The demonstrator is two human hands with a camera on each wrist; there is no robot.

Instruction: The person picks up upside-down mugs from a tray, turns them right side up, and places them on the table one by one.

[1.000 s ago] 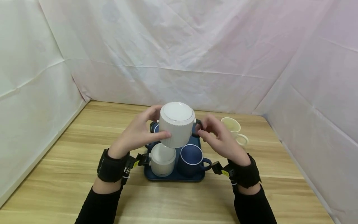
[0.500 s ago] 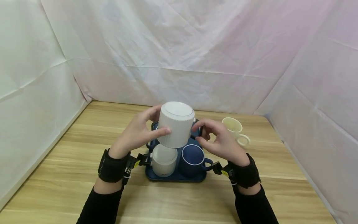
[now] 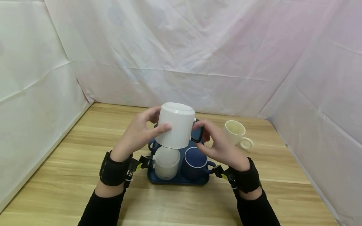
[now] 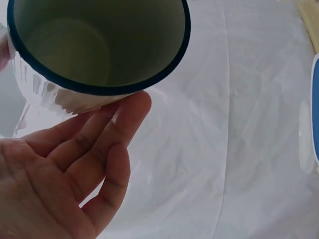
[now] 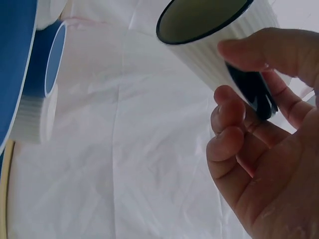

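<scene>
A: We see the left hand (image 3: pixel 138 135) and the right hand (image 3: pixel 217 141) holding a ribbed white mug (image 3: pixel 176 125) upside down above a blue tray (image 3: pixel 178 179).

B: We agree. The right hand's fingers curl at its dark handle (image 3: pixel 197 134). Directly beneath it another white mug (image 3: pixel 167 163) stands on the tray, a blue mug (image 3: pixel 195 162) just beside that.

A: We also see a cream mug (image 3: pixel 237 133) on the wooden table (image 3: pixel 56 163), well apart from the tray.

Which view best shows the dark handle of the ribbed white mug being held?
Right wrist: the dark handle sits between the right hand's fingers. The head view shows only its edge behind the ribbed white mug. Left wrist shows the mug's inside only.
</scene>
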